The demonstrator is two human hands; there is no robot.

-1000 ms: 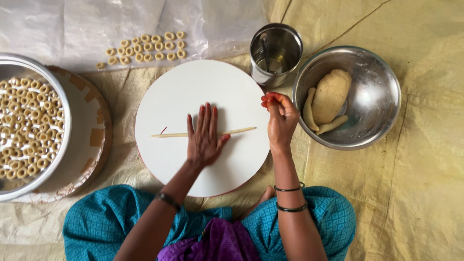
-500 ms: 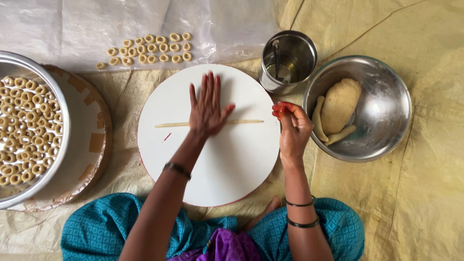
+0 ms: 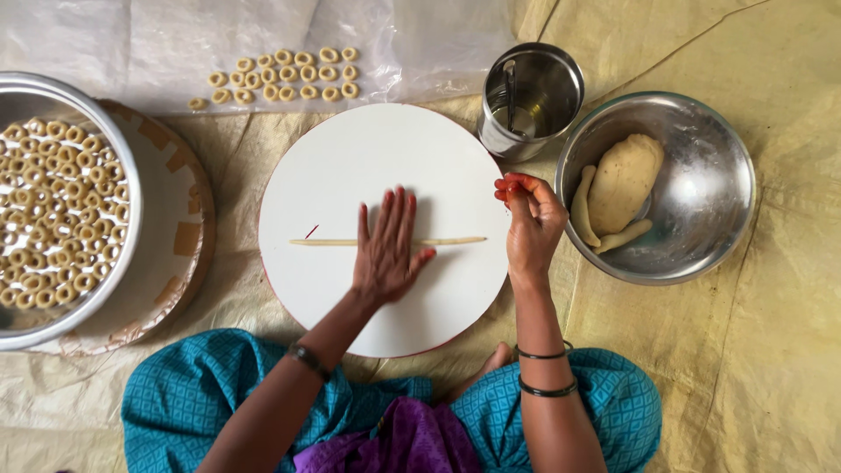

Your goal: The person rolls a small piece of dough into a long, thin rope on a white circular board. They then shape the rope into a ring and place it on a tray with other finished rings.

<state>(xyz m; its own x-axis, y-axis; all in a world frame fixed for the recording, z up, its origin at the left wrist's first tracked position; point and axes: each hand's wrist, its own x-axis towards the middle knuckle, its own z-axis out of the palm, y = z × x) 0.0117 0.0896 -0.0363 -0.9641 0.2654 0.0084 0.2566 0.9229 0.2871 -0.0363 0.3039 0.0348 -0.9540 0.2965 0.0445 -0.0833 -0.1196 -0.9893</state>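
Observation:
My left hand (image 3: 388, 247) lies flat, fingers spread, on a thin long rope of dough (image 3: 455, 241) stretched across the round white board (image 3: 368, 158). My right hand (image 3: 530, 219) hovers at the board's right edge with its fingertips pinched together; they look red, and whether they hold anything I cannot tell. Right of it, a steel bowl (image 3: 710, 175) holds a lump of dough (image 3: 624, 180) and two thick dough rolls.
A steel cup (image 3: 533, 96) with a utensil stands behind the board. Small dough rings (image 3: 289, 74) lie in rows on clear plastic sheet at the back. A big steel pan (image 3: 61, 210) at left is full of rings. Tan cloth covers the floor.
My left hand has slid back toward me along the board, rolling the dough rope, which now looks longer. My right hand stays at the board's edge.

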